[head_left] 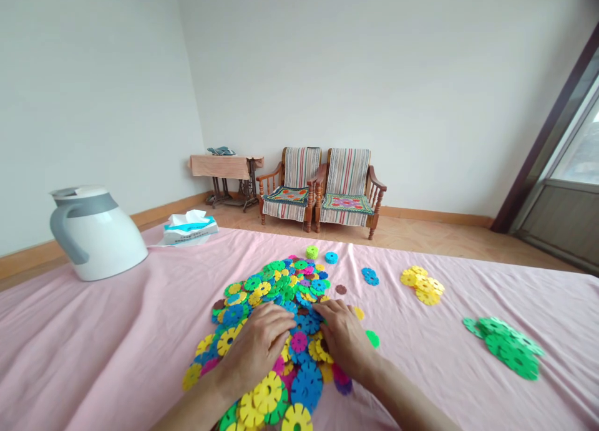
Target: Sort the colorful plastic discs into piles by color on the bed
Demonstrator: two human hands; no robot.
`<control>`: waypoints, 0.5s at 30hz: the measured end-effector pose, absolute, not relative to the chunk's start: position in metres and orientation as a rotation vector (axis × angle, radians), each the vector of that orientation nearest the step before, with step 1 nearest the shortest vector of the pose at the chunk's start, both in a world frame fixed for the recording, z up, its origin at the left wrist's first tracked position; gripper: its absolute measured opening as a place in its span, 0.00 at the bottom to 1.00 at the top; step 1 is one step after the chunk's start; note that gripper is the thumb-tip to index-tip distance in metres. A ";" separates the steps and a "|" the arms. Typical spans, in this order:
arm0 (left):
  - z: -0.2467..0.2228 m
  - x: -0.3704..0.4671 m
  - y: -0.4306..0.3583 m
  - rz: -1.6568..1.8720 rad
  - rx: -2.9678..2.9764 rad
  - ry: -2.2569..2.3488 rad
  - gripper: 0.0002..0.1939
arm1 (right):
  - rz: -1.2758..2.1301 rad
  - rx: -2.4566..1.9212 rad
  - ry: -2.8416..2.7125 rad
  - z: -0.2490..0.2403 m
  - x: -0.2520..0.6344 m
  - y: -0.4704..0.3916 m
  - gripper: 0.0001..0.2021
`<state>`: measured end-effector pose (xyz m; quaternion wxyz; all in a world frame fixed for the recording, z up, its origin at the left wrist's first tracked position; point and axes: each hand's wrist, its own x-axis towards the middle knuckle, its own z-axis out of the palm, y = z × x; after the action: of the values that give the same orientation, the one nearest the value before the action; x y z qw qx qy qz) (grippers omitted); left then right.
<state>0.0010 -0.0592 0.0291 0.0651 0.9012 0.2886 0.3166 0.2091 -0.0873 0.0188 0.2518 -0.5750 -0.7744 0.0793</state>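
A large heap of flower-shaped plastic discs in blue, yellow, green, pink and purple lies on a pink cloth. On its left part rests my left hand, fingers bent and pressed together. My right hand is at the heap's right side, its fingers also curled together over the discs. Both hands have their fingertips turned inward, with a small gap between them. Whatever the fingers hold, if anything, is hidden. Near the heap's far edge are a small light-green stack and a small blue stack.
Right of the heap lie blue discs, a yellow group and a green group. A white and grey jug and a tissue box stand at the left. Two wooden chairs are beyond the cloth.
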 end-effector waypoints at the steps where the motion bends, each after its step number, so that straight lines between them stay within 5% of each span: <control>1: 0.029 0.001 -0.060 0.955 2.719 0.871 0.15 | 0.212 -1.565 -2.093 0.018 0.208 -0.087 0.18; 15: 0.031 0.001 -0.060 0.913 2.709 0.889 0.15 | 0.195 -1.895 -1.109 -0.012 0.346 -0.020 0.10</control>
<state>0.0012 -0.0599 0.0307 0.0739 0.9024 0.2962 0.3042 0.3456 -0.0203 -0.0116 0.4516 -0.7670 -0.4490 0.0789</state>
